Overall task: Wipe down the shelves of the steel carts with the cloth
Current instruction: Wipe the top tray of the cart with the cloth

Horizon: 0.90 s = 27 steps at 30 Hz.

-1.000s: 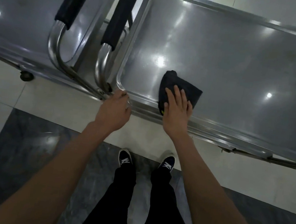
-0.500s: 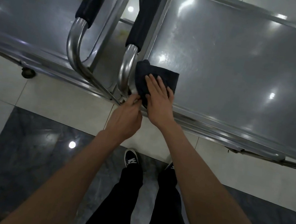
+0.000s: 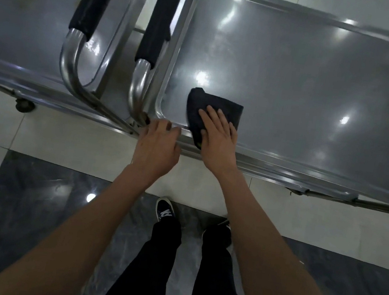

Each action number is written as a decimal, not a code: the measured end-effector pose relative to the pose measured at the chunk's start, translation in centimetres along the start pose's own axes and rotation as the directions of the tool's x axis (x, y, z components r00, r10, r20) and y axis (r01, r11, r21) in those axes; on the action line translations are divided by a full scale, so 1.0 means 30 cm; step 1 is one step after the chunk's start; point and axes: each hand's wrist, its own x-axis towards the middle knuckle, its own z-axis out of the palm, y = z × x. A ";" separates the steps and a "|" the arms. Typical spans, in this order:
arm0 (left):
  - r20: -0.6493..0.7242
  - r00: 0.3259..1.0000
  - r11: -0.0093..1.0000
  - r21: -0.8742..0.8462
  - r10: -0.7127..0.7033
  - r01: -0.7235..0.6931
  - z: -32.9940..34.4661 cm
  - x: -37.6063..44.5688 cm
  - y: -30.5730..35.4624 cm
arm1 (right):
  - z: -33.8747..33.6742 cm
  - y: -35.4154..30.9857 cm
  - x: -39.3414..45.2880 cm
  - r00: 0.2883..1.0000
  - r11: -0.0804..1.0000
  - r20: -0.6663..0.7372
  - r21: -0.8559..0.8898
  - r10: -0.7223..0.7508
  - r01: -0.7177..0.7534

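The fingers (image 3: 213, 116) of the right hand (image 3: 217, 135) lie straight and spread, pressing flat on the dark cloth (image 3: 215, 106) rather than gripping it. The cloth is folded into a rough rectangle, its long axis running left to right along the shelf's near edge, with one corner hanging over the rim below the palm. It sits on the top shelf (image 3: 308, 83) of the right-hand steel cart, close to the shelf's near left corner.

The left hand (image 3: 156, 147) rests at that corner, its fingers curled over the rim just beside the base of the padded handle (image 3: 156, 26); it looks to be steadying the cart.

A second cart (image 3: 32, 14) stands immediately to the left, its own handle alongside.

The step in hand appears to be wiping the near-left part of this top shelf. Most of the shelf stretches away to the right and back, so the next move probably calls for sweeping the cloth rightward in flat strokes, keeping pressure even while the left hand stops the cart rolling.
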 end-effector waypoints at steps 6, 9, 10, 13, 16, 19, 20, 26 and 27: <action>0.062 0.982 0.984 -0.002 0.177 -0.177 0.001 0.086 0.248 | -0.167 0.256 -0.101 0.994 0.994 -0.020 -0.040 0.103 -0.104; 0.089 0.975 0.979 -0.008 0.203 -0.203 0.019 0.116 0.394 | -0.241 0.370 -0.157 0.989 0.988 -0.032 -0.052 0.143 -0.144; 0.095 0.974 0.979 -0.005 0.204 -0.205 0.026 0.125 0.439 | -0.262 0.405 -0.173 0.987 0.986 -0.034 -0.056 0.155 -0.157; 0.116 0.970 0.976 -0.012 0.216 -0.216 0.047 0.139 0.558 | -0.326 0.507 -0.218 0.979 0.979 -0.055 -0.048 0.195 -0.198; 0.136 0.964 0.973 -0.005 0.228 -0.230 0.070 0.148 0.647 | -0.381 0.590 -0.259 0.969 0.974 -0.099 -0.013 0.226 -0.228; 0.155 0.960 0.971 0.000 0.234 -0.237 0.087 0.161 0.718 | -0.415 0.634 -0.263 0.968 0.972 -0.097 -0.013 0.234 -0.236; 0.157 0.959 0.971 0.001 0.235 -0.238 0.091 0.166 0.740 | -0.423 0.643 -0.258 0.967 0.969 -0.077 -0.024 0.242 -0.244; 0.191 0.961 0.979 -0.026 0.202 -0.201 0.083 0.203 0.823 | -0.459 0.651 -0.215 0.967 0.964 -0.053 -0.077 0.250 -0.253; 0.195 0.961 0.980 -0.031 0.197 -0.195 0.074 0.215 0.829 | -0.468 0.656 -0.207 0.968 0.968 -0.057 -0.055 0.243 -0.246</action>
